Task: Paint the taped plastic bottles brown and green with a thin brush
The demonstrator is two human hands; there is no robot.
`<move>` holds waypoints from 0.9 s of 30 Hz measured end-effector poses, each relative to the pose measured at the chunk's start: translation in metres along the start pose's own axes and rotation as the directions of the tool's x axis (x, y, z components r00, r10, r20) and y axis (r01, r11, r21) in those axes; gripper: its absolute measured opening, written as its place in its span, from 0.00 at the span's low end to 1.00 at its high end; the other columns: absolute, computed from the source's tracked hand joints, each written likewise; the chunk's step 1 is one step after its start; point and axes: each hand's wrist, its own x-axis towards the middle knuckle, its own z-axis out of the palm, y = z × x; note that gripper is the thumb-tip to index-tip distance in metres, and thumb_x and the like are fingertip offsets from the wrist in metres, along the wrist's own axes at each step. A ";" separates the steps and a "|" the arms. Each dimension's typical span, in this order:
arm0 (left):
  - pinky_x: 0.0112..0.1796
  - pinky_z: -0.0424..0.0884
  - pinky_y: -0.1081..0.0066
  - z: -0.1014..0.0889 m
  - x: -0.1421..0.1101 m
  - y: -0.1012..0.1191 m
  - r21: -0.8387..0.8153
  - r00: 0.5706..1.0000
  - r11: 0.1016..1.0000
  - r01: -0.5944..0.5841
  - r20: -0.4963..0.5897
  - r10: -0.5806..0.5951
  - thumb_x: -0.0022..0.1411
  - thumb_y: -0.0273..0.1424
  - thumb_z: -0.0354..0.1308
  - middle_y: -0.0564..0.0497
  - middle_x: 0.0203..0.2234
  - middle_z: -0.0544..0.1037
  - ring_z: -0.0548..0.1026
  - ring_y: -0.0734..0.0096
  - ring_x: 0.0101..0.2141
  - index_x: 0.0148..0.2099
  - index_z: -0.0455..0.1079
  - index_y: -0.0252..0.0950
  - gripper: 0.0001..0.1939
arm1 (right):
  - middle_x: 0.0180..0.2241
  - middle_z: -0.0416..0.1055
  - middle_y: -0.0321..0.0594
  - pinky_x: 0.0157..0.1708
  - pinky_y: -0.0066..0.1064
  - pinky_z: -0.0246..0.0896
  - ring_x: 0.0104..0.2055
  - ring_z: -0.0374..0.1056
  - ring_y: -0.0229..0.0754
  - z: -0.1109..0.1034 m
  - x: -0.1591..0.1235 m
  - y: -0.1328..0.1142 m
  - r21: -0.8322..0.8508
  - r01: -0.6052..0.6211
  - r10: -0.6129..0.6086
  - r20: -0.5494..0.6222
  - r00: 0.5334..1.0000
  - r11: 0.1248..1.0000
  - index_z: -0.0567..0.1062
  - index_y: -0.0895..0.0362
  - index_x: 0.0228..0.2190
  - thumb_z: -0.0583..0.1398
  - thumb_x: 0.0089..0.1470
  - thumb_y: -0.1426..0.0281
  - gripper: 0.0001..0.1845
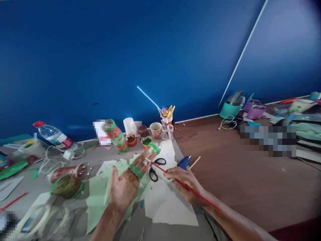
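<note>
My left hand (123, 189) is inside the lower end of a clear plastic bottle piece (145, 160) and holds it up, the thumb sticking out to the side. The piece has green bands at both ends and reddish-brown paint in between, with part of its wall still see-through. In my right hand (187, 184) is a red paintbrush (193, 191), pinched near its front; its tip meets the side of the bottle piece. Below them lie black-handled scissors (153, 174) on white paper (170, 209).
Paint cups (146, 142) stand along the back beside painted bottle pieces (112, 130). A blue glue gun (184, 163) rests to the right. At left are a water bottle (56, 135), a white cable (52, 157) and another painted bottle piece (69, 172). Green paper (96, 197) covers the front.
</note>
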 end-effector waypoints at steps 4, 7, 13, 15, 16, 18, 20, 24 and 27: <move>0.66 0.41 0.56 -0.013 -0.002 0.003 0.004 0.999 0.999 -0.045 0.014 0.045 0.68 0.53 0.25 0.36 0.60 0.67 0.58 0.57 0.64 0.64 0.61 0.25 0.44 | 0.40 0.78 0.49 0.41 0.38 0.70 0.42 0.74 0.47 0.001 0.003 -0.008 -0.027 0.131 -0.130 0.042 0.991 0.991 0.76 0.53 0.48 0.56 0.58 0.74 0.17; 0.66 0.41 0.54 -0.015 -0.003 0.005 0.022 0.998 0.998 -0.061 -0.008 0.061 0.66 0.56 0.26 0.33 0.62 0.63 0.55 0.55 0.65 0.66 0.56 0.22 0.46 | 0.37 0.78 0.47 0.40 0.38 0.69 0.39 0.74 0.46 -0.001 0.004 -0.011 -0.017 0.169 -0.168 0.062 0.984 0.985 0.75 0.52 0.47 0.55 0.58 0.75 0.16; 0.66 0.38 0.57 -0.010 -0.002 0.003 -0.045 0.998 0.997 -0.056 -0.011 0.055 0.67 0.56 0.29 0.31 0.62 0.62 0.55 0.53 0.65 0.66 0.56 0.20 0.46 | 0.43 0.75 0.51 0.42 0.36 0.69 0.43 0.72 0.44 -0.001 0.002 -0.005 -0.158 0.242 -0.240 0.033 0.970 0.957 0.72 0.56 0.50 0.54 0.58 0.77 0.18; 0.66 0.38 0.57 -0.010 -0.001 0.002 -0.069 0.999 0.997 -0.046 -0.001 0.046 0.67 0.56 0.29 0.32 0.62 0.63 0.56 0.52 0.64 0.66 0.55 0.21 0.46 | 0.43 0.75 0.51 0.40 0.35 0.69 0.42 0.72 0.44 0.001 0.001 -0.003 -0.199 0.276 -0.265 0.080 0.961 0.940 0.71 0.56 0.49 0.55 0.57 0.77 0.18; 0.66 0.38 0.56 -0.009 -0.001 0.002 -0.076 0.999 0.996 -0.039 -0.007 0.039 0.66 0.57 0.30 0.32 0.62 0.61 0.56 0.52 0.65 0.67 0.53 0.21 0.46 | 0.43 0.75 0.51 0.39 0.35 0.68 0.41 0.72 0.44 0.002 0.001 -0.002 -0.212 0.297 -0.279 0.108 0.954 0.931 0.71 0.56 0.49 0.55 0.57 0.77 0.18; 0.66 0.39 0.55 -0.009 -0.001 0.003 -0.079 0.998 0.996 -0.034 -0.053 0.030 0.65 0.58 0.31 0.32 0.64 0.58 0.55 0.52 0.65 0.69 0.47 0.21 0.47 | 0.43 0.74 0.51 0.39 0.37 0.68 0.41 0.72 0.45 0.004 0.001 -0.002 -0.234 0.325 -0.294 0.160 0.942 0.916 0.71 0.56 0.48 0.55 0.56 0.77 0.18; 0.66 0.41 0.55 -0.009 -0.002 0.003 -0.079 0.994 0.996 -0.051 -0.097 0.043 0.66 0.58 0.32 0.31 0.64 0.56 0.54 0.51 0.65 0.69 0.44 0.20 0.47 | 0.43 0.74 0.51 0.39 0.38 0.67 0.42 0.71 0.45 0.005 0.001 -0.003 -0.254 0.338 -0.295 0.194 0.936 0.906 0.70 0.55 0.49 0.54 0.55 0.78 0.20; 0.65 0.45 0.54 -0.014 -0.003 0.004 -0.090 0.989 0.992 -0.084 -0.127 0.072 0.66 0.57 0.33 0.29 0.61 0.62 0.57 0.51 0.64 0.69 0.44 0.18 0.47 | 0.43 0.74 0.50 0.42 0.39 0.67 0.44 0.70 0.45 0.005 0.000 -0.006 -0.268 0.363 -0.310 0.219 0.925 0.893 0.69 0.56 0.49 0.54 0.53 0.80 0.21; 0.64 0.47 0.51 -0.021 -0.004 0.007 -0.102 0.987 0.989 -0.103 -0.136 0.089 0.67 0.56 0.33 0.28 0.60 0.65 0.60 0.50 0.63 0.68 0.46 0.19 0.46 | 0.42 0.74 0.49 0.42 0.39 0.67 0.44 0.70 0.45 0.004 -0.001 -0.005 -0.246 0.381 -0.325 0.238 0.915 0.891 0.69 0.56 0.48 0.55 0.54 0.79 0.20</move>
